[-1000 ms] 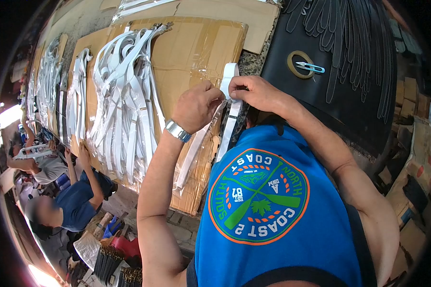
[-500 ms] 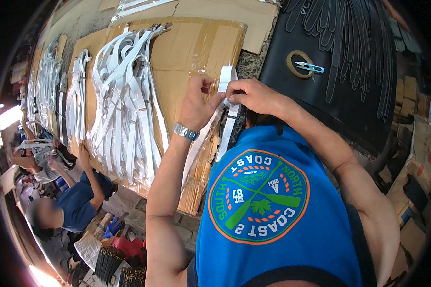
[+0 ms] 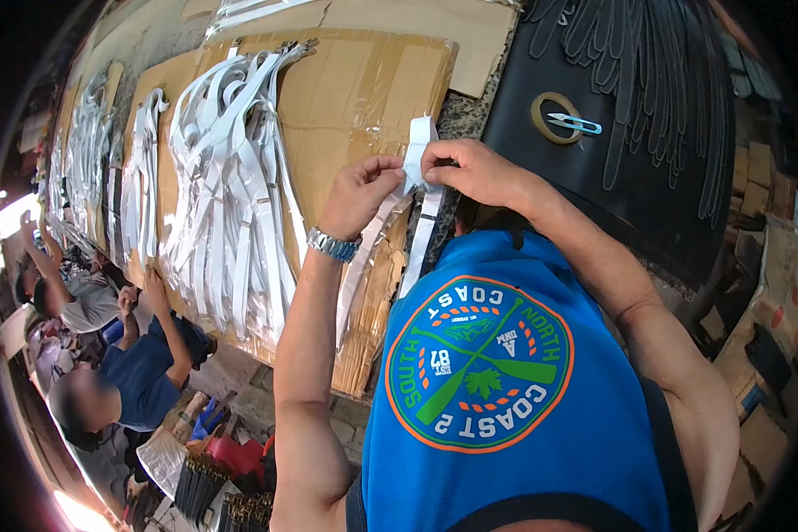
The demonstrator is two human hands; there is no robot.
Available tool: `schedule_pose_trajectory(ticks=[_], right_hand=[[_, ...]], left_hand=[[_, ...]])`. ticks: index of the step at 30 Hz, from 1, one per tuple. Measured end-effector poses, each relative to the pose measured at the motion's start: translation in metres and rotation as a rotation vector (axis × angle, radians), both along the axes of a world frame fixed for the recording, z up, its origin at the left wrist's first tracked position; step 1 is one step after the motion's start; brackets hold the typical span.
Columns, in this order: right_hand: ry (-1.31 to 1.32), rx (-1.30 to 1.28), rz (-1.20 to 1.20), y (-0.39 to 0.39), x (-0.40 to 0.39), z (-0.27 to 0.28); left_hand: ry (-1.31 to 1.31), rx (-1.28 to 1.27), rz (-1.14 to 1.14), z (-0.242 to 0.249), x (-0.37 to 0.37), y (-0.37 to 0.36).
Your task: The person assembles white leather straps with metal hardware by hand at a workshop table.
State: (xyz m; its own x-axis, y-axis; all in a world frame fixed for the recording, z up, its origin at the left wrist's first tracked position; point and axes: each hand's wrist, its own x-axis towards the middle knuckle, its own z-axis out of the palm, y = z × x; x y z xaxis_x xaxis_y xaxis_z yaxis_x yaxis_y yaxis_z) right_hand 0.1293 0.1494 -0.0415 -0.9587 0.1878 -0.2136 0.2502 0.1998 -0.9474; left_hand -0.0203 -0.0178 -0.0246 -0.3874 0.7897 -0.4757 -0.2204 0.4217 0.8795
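Observation:
A white strap (image 3: 421, 131) with a small metal slider lies over the edge of a cardboard sheet, its two lengths hanging towards my body; it looks like a pair of suspenders. My left hand (image 3: 356, 199), below a metal wristwatch (image 3: 333, 244), pinches the strap's left side between thumb and fingers. From the other side, my right hand (image 3: 477, 173) grips the strap with curled fingers, level with the left. The strap's end stands up above both hands. Just what lies between the fingertips is partly hidden.
Left of my hands, a pile of white straps (image 3: 226, 177) in clear plastic lies on the cardboard (image 3: 355, 89). To the right, a black surface (image 3: 541, 168) holds a tape roll (image 3: 541, 133), thread snips (image 3: 581, 124) and black straps (image 3: 634, 106). Co-workers (image 3: 146, 381) sit at far left.
The strap's top, looped before, now stands as a flatter end. My left hand has shifted slightly down and closed onto the strap. A co-worker at far left has raised their arms.

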Motion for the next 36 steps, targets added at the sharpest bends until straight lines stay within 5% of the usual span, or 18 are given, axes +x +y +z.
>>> schedule_pose_trajectory(ticks=[11,21,36], right_hand=[[-0.097,0.029,0.016,-0.002,0.001,0.012],[0.138,0.212,-0.107,-0.010,0.011,0.006],[0.045,0.215,-0.255,-0.023,0.010,0.008]], left_hand=[[0.043,0.035,0.014,0.000,0.009,0.006],[0.220,-0.057,-0.010,0.013,0.018,0.011],[0.132,-0.035,-0.003,0.002,0.020,0.011]])
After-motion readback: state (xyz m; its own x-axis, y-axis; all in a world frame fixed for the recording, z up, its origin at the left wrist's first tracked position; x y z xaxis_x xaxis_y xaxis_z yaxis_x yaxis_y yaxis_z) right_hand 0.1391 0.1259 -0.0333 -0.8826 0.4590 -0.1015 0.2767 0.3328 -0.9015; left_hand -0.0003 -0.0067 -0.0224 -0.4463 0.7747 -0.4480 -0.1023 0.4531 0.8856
